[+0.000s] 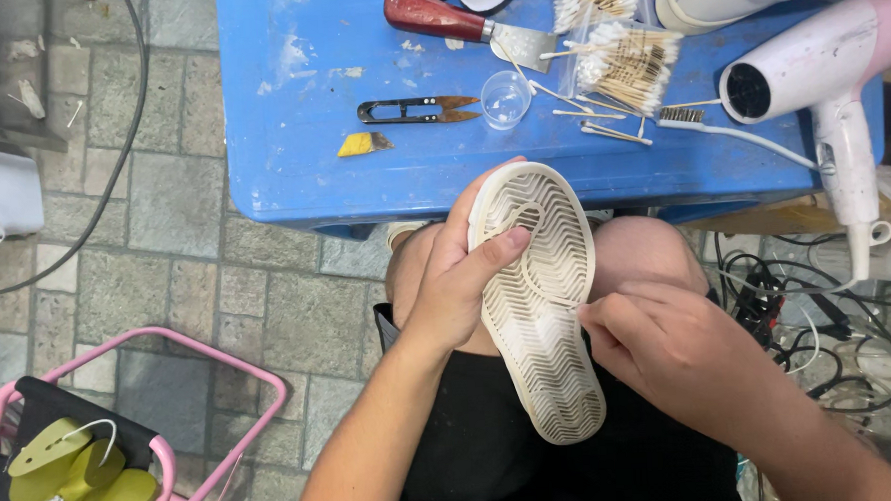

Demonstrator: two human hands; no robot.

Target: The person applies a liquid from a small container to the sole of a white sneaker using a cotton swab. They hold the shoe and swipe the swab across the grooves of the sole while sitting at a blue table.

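Step in hand, as judged: cleaning the tread of the cream rubber shoe with the zigzag-grooved sole (540, 296), held sole-up over the lap just below the blue plastic table (291, 157); the left hand (457, 280) is clamped round its edge, thumb pressed on the tread. The right hand (660, 346) is pinched shut at the sole's right edge on something thin; next move calls for steady bracing and fine fingertip work along the grooves. What it pinches is too small to identify, the shoe's upper is hidden, and the white-pink hair dryer (818, 74) partly overhangs the table.
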